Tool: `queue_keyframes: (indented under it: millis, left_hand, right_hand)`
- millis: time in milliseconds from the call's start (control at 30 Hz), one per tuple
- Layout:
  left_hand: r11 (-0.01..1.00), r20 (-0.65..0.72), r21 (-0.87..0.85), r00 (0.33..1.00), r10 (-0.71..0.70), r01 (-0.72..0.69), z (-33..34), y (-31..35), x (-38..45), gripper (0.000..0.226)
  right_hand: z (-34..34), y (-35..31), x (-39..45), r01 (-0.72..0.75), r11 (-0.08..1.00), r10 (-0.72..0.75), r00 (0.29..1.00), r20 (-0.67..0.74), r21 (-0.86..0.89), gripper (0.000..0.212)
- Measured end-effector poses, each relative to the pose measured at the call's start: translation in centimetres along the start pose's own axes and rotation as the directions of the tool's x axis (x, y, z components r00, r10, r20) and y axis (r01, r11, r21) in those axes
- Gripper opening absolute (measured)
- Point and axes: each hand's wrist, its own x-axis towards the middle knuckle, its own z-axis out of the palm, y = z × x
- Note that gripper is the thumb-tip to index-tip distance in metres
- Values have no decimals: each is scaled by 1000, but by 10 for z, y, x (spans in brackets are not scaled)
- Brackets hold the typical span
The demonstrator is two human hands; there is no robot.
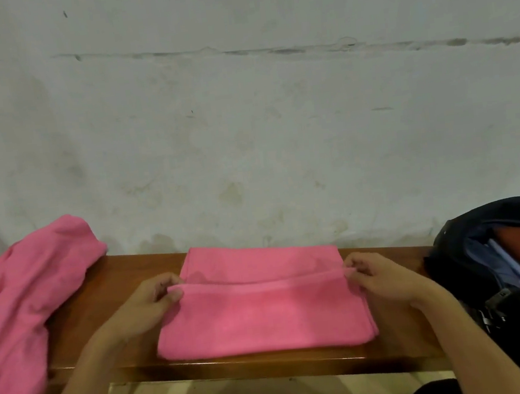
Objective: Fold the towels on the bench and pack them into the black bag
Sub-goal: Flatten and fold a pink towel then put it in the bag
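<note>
A: Fingers [166, 291] of left hand [148, 305] curled, pinching the left end of the raised fold edge on the pink towel [264, 315]. Right hand [379, 277] mirrors it — pinches the right end of the same edge.

B: Towel position?

A: Mid-bench, partly folded, near flap lifted at its crease, far layer flat on the wooden bench [125, 268] close to the wall [244, 118].

B: Others?

A: Second pink towel [22, 302] crumpled at the left end, draping over the front edge. Black bag [500, 267] at the right end — open, blue lining and something orange-red showing inside. Well apart from the crumpled towel.
</note>
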Motion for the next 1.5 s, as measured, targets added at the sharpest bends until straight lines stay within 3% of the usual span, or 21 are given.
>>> queue_keyframes:
  millis: [100, 200, 300, 400, 467, 500, 600, 700, 833, 1033, 1100, 1300, 1400, 1500]
  left_hand:
    - [1000, -126, 26, 992, -2, 6, 18, -3, 4, 14]
    - [993, -101, 114, 995, 17, -6, 25, -8, 1, 13]
    - [998, -1, 48, 1000, 26, -26, 16, 5, -15, 12]
    - [996, 201, -88, 980, 7, 11, 0, 19, -38, 10]
    - [998, 276, -53, 961, -5, 20, -11, 21, -43, 6]
    - [999, 252, -39, 968, -3, 13, -15, 22, -42, 8]
    - [996, 17, 52, 998, 69, -69, -25, 39, -24, 10]
    - [974, -288, 127, 933, 217, -188, -36, 74, 2, 8]
    - [948, -486, -19, 831, 270, -319, -55, 110, 31, 9]
    - [918, -611, 39, 717, 334, -394, -75, 165, 42, 22]
    - [899, -646, -8, 689, 330, -438, -82, 180, 43, 22]
    - [883, -606, -95, 730, 315, -459, -96, 206, 37, 16]
    - [901, -627, -74, 722, 291, -427, -97, 210, 33, 17]
    - [897, -653, -77, 702, 285, -436, -94, 212, 30, 18]
  right_hand:
    - [24, 11, 7, -11, 1000, 13, 985, -171, 12, 17]
    - [36, 21, 6, -38, 999, 37, 986, -165, -3, 15]
    - [28, 18, -6, -13, 998, 18, 996, -84, 58, 11]
    - [4, 3, -27, -26, 947, -18, 991, 134, 320, 17]
    - [-13, -3, -32, -65, 942, -22, 968, 252, 330, 25]
    - [-19, -4, -29, -46, 959, -22, 972, 235, 281, 25]
    - [-27, -7, -7, 53, 989, -40, 994, -97, 135, 15]
    - [-38, -26, 13, 192, 975, -124, 886, -447, 111, 13]
    - [-64, -64, 24, 324, 925, -121, 747, -653, 200, 12]
    - [-106, -109, 35, 388, 890, -62, 624, -779, 240, 13]
    - [-116, -125, 37, 409, 877, -57, 612, -789, 254, 13]
    - [-139, -148, 33, 345, 906, -60, 678, -732, 245, 12]
    - [-139, -148, 28, 386, 888, -76, 658, -749, 249, 8]
    - [-137, -147, 26, 424, 880, -92, 594, -799, 215, 11]
